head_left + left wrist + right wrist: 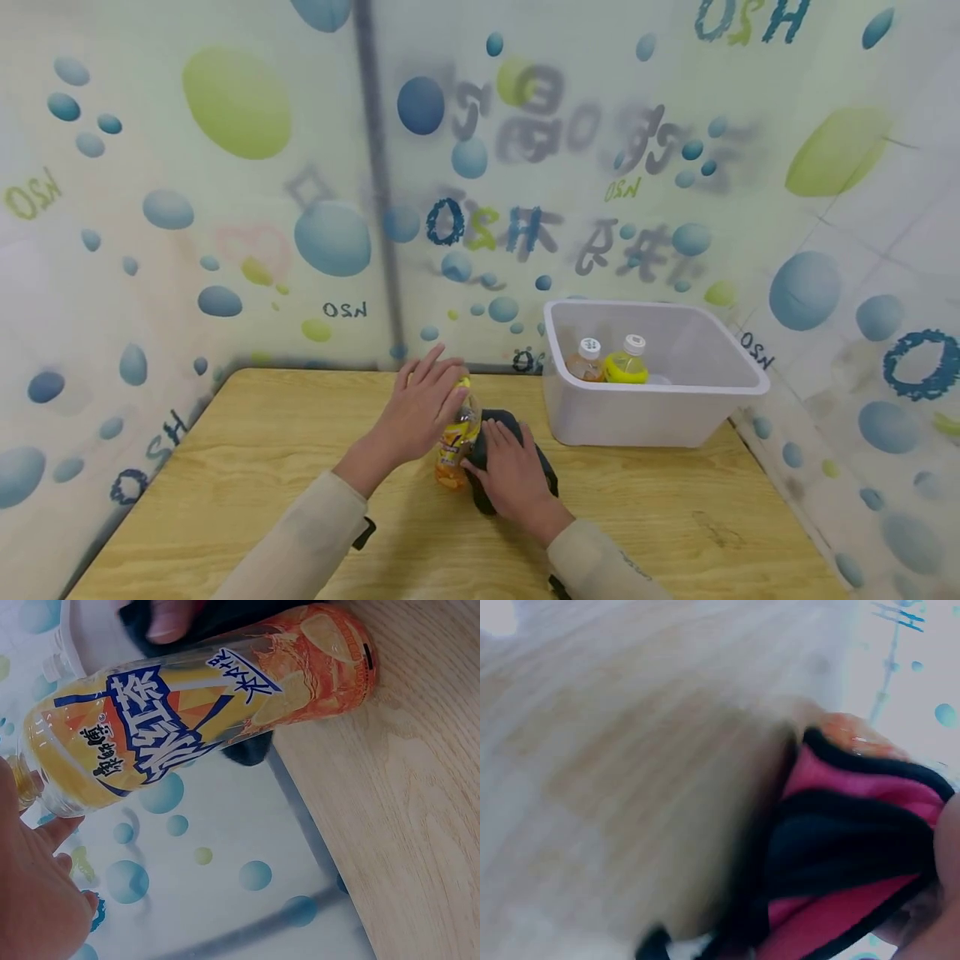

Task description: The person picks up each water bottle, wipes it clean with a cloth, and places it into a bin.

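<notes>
A drink bottle (455, 446) with an orange and yellow label stands upright on the wooden table (262, 475). My left hand (442, 392) lies over its yellow cap and holds the top. In the left wrist view the bottle (195, 712) fills the frame, its neck running into my left hand (37, 900). My right hand (495, 457) grips a dark cloth (495, 421) and presses it against the bottle's right side. The blurred right wrist view shows the cloth (847, 847) as black and pink, with a bit of the bottle (855, 735) behind it.
A white plastic bin (637, 417) stands at the back right of the table with two capped bottles (626, 362) inside. Printed curtain walls (225, 208) close in the table on the left, back and right. The front edge lies below my sleeves.
</notes>
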`<act>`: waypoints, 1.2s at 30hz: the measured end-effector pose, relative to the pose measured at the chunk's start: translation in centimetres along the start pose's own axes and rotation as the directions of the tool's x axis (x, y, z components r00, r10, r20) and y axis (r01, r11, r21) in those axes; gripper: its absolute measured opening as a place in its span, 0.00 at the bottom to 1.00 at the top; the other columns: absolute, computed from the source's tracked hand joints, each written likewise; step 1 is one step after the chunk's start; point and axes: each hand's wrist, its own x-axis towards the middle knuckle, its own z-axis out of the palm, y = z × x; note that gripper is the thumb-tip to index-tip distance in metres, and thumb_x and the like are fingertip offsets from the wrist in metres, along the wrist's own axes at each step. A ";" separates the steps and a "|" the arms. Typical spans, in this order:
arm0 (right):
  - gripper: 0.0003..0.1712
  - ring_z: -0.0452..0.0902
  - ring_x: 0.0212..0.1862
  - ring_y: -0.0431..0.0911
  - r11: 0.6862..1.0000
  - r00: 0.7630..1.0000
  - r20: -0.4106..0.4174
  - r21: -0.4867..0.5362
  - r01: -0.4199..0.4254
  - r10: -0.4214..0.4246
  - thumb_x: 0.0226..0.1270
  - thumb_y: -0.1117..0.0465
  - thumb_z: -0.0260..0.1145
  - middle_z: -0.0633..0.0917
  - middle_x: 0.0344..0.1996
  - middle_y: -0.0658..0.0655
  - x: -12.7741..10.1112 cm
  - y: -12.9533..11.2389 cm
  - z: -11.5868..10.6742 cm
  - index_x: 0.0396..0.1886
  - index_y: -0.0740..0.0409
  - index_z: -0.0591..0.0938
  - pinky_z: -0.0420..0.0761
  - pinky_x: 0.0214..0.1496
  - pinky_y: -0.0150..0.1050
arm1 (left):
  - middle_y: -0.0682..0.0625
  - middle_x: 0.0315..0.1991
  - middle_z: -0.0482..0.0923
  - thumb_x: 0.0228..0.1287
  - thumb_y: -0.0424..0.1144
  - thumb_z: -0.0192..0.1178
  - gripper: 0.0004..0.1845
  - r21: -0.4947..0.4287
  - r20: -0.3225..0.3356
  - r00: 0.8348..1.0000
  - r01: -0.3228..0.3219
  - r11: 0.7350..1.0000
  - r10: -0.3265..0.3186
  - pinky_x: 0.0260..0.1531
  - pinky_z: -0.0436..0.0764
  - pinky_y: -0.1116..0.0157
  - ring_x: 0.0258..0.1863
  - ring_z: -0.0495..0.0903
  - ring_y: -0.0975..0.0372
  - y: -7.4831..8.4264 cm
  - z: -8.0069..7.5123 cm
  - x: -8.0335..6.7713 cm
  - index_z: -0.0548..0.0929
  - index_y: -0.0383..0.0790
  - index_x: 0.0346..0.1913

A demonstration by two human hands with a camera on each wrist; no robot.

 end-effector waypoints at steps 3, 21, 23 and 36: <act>0.42 0.61 0.75 0.48 0.999 0.999 -0.051 0.037 -0.013 0.015 0.73 0.34 0.44 0.68 0.72 0.56 0.0 0.0 -1.2 0.74 0.57 0.62 0.51 0.78 0.56 | 0.51 0.70 0.67 0.79 0.53 0.35 0.23 -0.010 0.007 1.000 0.004 1.000 -0.004 0.71 0.50 0.42 0.78 0.47 0.52 0.0 -0.1 0.0 0.72 0.48 0.64; 0.47 0.51 0.78 0.49 0.994 0.975 -0.223 0.104 0.033 -0.009 0.70 0.40 0.58 0.58 0.77 0.57 -0.2 -0.9 -7.4 0.78 0.59 0.52 0.49 0.79 0.54 | 0.51 0.71 0.65 0.79 0.54 0.32 0.24 -0.005 0.030 0.999 0.032 0.999 -0.032 0.71 0.49 0.42 0.79 0.45 0.52 0.0 0.1 0.0 0.71 0.48 0.64; 0.50 0.49 0.79 0.51 0.997 0.976 -0.217 0.078 0.021 -0.003 0.68 0.41 0.60 0.56 0.78 0.58 -0.2 -1.2 -7.1 0.78 0.60 0.50 0.50 0.79 0.54 | 0.51 0.71 0.65 0.79 0.54 0.32 0.23 -0.010 0.032 0.999 0.035 0.999 -0.035 0.71 0.49 0.42 0.79 0.45 0.52 0.0 0.1 0.0 0.71 0.48 0.64; 0.49 0.56 0.76 0.52 0.992 0.978 -0.183 0.103 -0.078 0.096 0.67 0.39 0.61 0.63 0.74 0.61 -0.7 -1.2 -4.3 0.75 0.63 0.56 0.57 0.76 0.54 | 0.51 0.70 0.67 0.79 0.53 0.33 0.23 -0.033 0.014 1.000 0.019 0.999 -0.018 0.71 0.50 0.43 0.79 0.46 0.51 0.0 0.1 0.0 0.71 0.48 0.63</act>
